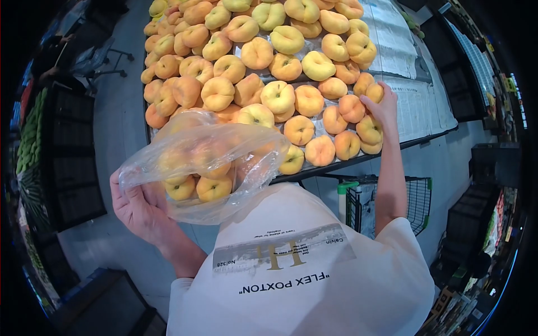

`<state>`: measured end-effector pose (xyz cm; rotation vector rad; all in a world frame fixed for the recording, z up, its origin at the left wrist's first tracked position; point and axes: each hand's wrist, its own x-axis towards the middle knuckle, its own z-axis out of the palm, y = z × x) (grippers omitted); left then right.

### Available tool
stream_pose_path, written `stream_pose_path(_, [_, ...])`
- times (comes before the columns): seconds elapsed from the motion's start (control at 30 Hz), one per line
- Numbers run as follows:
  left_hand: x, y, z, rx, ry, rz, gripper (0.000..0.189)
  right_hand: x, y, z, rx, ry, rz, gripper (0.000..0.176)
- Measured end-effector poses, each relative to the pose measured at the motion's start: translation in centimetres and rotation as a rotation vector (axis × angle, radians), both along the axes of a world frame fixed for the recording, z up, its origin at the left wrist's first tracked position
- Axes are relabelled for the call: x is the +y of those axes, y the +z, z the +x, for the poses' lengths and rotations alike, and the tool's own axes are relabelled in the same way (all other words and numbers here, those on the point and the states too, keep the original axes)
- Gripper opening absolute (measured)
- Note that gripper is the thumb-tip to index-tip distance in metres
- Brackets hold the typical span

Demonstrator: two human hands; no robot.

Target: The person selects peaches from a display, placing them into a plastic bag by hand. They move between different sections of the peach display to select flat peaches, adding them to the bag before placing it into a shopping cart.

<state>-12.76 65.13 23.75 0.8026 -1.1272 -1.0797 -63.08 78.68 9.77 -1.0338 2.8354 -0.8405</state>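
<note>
My left hand (pixel 137 210) is closed on the left edge of a clear plastic bag (pixel 252 179), its mouth spread wide over the near left corner of the display. Through the film show several yellow-orange flat peaches, two of them (pixel 214 189) low in the bag. At the right end of the pile, my right hand (pixel 384 106) curls its thumb and fingers around a flat peach (pixel 374 93). Just below that hand, another flat peach (pixel 370 127) lies among its neighbours.
Flat peaches (pixel 278 96) cover most of the paper-lined display table (pixel 412 106). A shopping cart (pixel 419 199) with green corners stands close by my right arm. Dark crates (pixel 73 151) of produce line the left aisle, where a person (pixel 53 61) stands near a trolley (pixel 106 59).
</note>
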Motion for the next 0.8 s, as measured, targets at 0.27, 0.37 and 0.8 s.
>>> stream_pose_path(0.27, [0.0, -0.1, 0.3, -0.019, 0.002, -0.008, 0.014, 0.4, 0.5, -1.0, -0.235, -0.023, -0.189, 0.075])
stream_pose_path(0.37, [0.1, 0.0, 0.1, -0.026, 0.019, 0.013, 0.014, 1.2, 0.8, -1.2, -0.486, -0.019, -0.471, 0.068])
stream_pose_path(0.8, [-0.1, 0.0, -0.3, 0.021, -0.034, 0.005, 0.015, 1.2, 8.1, 8.3, -1.425, 0.651, -0.919, 0.095])
